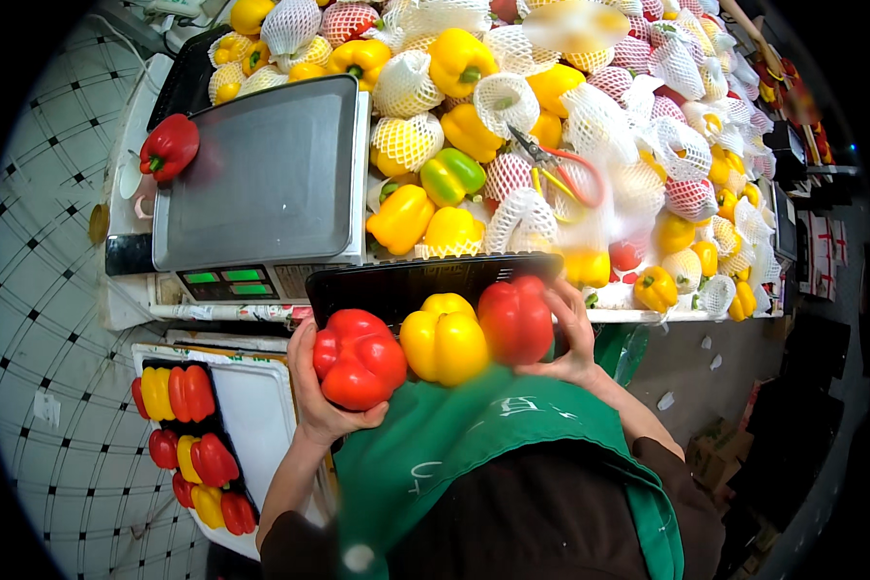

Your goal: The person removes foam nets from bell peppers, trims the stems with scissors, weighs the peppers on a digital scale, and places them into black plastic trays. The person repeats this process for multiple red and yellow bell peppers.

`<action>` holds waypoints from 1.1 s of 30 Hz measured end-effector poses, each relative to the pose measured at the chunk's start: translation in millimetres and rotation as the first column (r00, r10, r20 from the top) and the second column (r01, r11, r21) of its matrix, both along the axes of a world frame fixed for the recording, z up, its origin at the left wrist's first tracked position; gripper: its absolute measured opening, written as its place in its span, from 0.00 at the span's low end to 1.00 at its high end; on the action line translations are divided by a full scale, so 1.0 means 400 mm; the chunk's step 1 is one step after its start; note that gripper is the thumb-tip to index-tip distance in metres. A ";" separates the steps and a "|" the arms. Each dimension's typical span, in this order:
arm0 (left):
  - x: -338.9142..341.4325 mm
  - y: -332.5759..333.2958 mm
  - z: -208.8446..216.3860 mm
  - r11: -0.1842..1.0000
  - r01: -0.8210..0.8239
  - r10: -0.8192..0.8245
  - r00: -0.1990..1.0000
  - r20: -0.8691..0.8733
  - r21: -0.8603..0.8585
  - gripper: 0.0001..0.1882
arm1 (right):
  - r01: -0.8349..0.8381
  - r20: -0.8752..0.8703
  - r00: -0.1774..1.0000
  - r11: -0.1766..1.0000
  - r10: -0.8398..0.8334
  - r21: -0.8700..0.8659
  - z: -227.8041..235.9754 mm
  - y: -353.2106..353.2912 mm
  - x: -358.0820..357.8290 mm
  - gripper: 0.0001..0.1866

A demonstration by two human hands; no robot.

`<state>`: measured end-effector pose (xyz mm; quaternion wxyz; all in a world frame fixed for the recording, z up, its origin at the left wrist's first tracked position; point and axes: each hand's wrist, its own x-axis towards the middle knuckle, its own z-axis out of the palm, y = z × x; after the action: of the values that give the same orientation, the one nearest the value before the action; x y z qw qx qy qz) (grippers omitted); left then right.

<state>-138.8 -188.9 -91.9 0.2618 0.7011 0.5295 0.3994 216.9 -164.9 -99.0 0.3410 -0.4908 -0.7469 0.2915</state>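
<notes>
Three bell peppers sit side by side in front of my green apron (493, 425). My left hand (314, 391) curls round the outer side of a red bell pepper (360, 358). In the middle is a yellow bell pepper (445, 338), touched by neither hand. My right hand (572, 338) grips another red bell pepper (515, 319) from its right side. Behind the row a black tray (387, 290) stands tilted against the table edge; whether my fingers also touch it is hidden.
A scale (261, 184) with a metal pan stands at left, a loose red pepper (170, 147) at its edge. Yellow peppers (462, 62), many in foam nets, heap up behind. Red-handled scissors (561, 169) lie there. Packed pepper trays (203, 459) rest on a white lid (266, 406) at lower left.
</notes>
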 end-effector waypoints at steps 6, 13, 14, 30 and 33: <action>0.030 -0.031 0.028 0.997 -0.004 0.010 0.997 -0.070 0.079 0.59 | -0.043 -0.106 0.993 0.997 0.049 0.058 -0.032 -0.014 0.029 0.52; 0.077 -0.074 0.046 0.995 -0.092 0.094 0.994 -0.062 0.029 0.59 | -0.094 -0.120 0.988 0.996 0.093 -0.005 -0.023 -0.019 0.064 0.51; 0.084 -0.081 0.057 0.994 -0.102 0.104 0.994 -0.034 0.035 0.60 | -0.092 -0.131 0.987 0.995 0.094 0.022 -0.015 -0.016 0.072 0.51; 0.232 -0.121 0.264 0.874 -0.440 0.352 0.865 0.357 0.207 0.62 | -0.126 -0.190 0.963 0.944 0.190 0.304 0.168 0.043 0.110 0.58; 0.235 -0.119 0.266 0.881 -0.426 0.338 0.871 0.358 0.205 0.61 | -0.134 -0.186 0.959 0.924 0.212 0.359 0.166 0.051 0.101 0.57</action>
<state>-44.9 -236.5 14.5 0.1562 0.5389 0.5494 0.6192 257.3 -144.3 -32.7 0.4749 -0.3203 -0.7841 0.2390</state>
